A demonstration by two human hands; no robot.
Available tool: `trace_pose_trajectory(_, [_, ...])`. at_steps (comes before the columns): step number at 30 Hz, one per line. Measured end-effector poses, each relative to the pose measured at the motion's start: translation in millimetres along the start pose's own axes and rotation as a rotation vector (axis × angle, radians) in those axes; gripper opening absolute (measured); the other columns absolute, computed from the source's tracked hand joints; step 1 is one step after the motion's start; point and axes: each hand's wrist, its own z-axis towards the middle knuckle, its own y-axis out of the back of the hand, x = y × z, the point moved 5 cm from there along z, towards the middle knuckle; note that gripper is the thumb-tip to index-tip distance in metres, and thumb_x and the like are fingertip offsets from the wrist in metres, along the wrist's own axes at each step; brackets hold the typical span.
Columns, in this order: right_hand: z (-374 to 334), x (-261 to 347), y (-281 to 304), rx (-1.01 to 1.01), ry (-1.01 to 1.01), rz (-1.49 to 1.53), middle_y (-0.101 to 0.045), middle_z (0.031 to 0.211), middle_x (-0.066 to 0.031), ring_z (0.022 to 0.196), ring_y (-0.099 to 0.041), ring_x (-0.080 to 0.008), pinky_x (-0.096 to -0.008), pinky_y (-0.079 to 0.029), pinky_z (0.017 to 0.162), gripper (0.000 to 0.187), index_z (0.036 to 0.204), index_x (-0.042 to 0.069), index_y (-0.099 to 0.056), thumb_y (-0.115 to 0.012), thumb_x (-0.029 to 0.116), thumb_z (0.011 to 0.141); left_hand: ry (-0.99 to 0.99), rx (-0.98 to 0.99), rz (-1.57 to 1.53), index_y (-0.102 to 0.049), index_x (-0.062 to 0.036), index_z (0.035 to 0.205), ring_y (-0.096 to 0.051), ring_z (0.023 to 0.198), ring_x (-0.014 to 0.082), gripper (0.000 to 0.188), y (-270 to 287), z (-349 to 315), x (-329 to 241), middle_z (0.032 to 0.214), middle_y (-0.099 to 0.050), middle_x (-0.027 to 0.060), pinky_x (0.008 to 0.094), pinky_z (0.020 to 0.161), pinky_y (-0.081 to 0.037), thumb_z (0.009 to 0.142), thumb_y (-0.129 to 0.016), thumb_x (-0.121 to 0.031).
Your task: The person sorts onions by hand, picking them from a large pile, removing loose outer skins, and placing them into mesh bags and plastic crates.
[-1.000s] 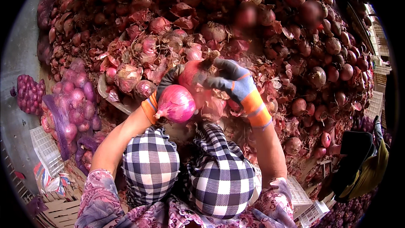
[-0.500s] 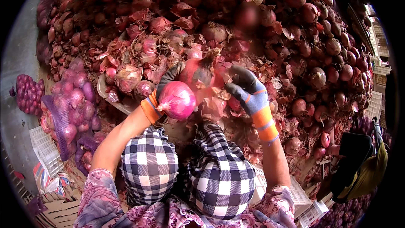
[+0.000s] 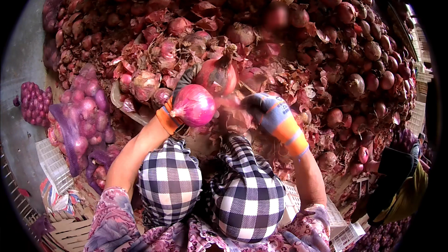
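My left hand (image 3: 185, 78), in a dark-palmed glove with an orange cuff, is closed around two red onions. One is a bright, smooth, bare-looking onion (image 3: 193, 106) near the wrist. Beyond it, a duller onion (image 3: 217, 77) has a dry brown neck pointing up. My right hand (image 3: 267, 111), in a matching blue-grey and orange glove, is just right of them with its fingers curled inward. Its fingertips are blurred, and what they hold is hidden. Loose papery skins (image 3: 235, 119) hang or lie between the hands, partly smeared by motion.
A large heap of red onions (image 3: 354, 84) spreads ahead and to the right. A pale basin rim (image 3: 122, 105) shows under skins and onions at left. Purple mesh bags of onions (image 3: 84, 116) stand farther left. Checked cloth (image 3: 170, 177) covers my knees; crates (image 3: 53, 158) lie around.
My right hand has come lower and toward the left, its fingers curling in from a spread pose. The onions in my left hand have shifted slightly, the duller one showing more fully.
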Motion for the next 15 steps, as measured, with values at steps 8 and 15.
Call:
trace_pose_trajectory(8, [24,39,5,-0.328,0.118,-0.237,-0.058,0.095,-0.0112,0.086,-0.059,-0.0302,-0.0385,-0.049,0.068,0.050,0.113,0.017,-0.059,-0.075,0.026,0.067,0.008,0.023,0.023,-0.042,-0.0025,0.130,-0.053,0.110,0.0255,0.043,-6,9,2,0.125,-0.051,0.0148,0.0408,0.097,-0.043,0.093,-0.045,-0.025])
trace_pose_trajectory(15, [1,-26,-22,-0.084,-0.162,0.368,-0.062,0.097,-0.0085,0.081,-0.063,-0.0233,-0.0329,-0.052,0.074,0.031,0.106,0.009,-0.060,-0.070,0.016,0.077,0.023,0.030,-0.005,-0.041,-0.0026,0.130,-0.053,0.110,0.0257,0.043,-2,3,1,0.126,-0.050,0.0148,0.0411,0.097,-0.042,0.094,-0.044,-0.025])
